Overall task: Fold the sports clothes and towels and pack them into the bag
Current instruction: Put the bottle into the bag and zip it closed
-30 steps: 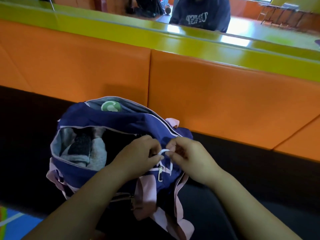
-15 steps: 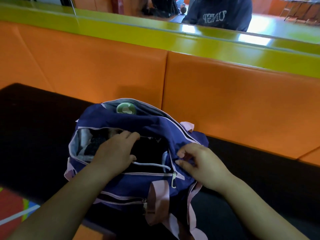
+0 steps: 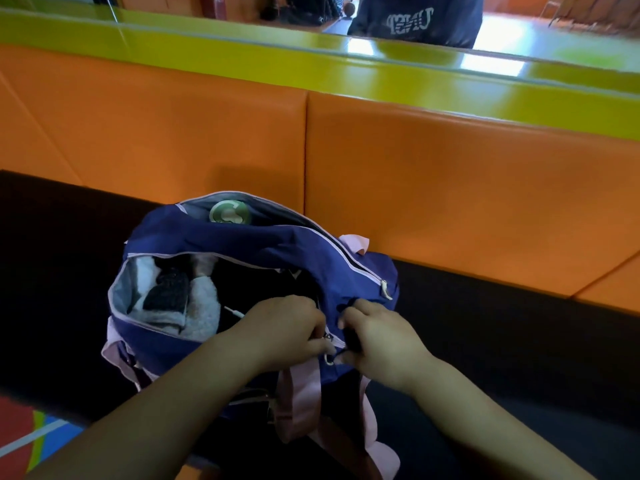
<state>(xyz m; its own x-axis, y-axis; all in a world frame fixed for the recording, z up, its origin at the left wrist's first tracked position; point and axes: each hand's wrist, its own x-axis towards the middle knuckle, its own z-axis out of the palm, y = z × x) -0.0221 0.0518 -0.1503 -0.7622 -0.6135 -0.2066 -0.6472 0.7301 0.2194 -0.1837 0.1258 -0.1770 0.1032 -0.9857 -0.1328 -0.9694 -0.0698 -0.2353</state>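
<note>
The left hand (image 3: pixel 287 327) pinches the small metal zip puller (image 3: pixel 328 337) while the right hand (image 3: pixel 381 341) grips the navy, pink-strapped fabric bag (image 3: pixel 242 244) taut, probably to close it over the folded grey towels (image 3: pixel 197 310).

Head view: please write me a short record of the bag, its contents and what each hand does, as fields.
bag: blue, pink straps, on dark bench; main opening unzipped
inside: grey towel, dark garment
far pocket: open, green round lid shows
left hand: grips bag at the zip
right hand: grips bag fabric beside it
behind: orange padded wall
</note>
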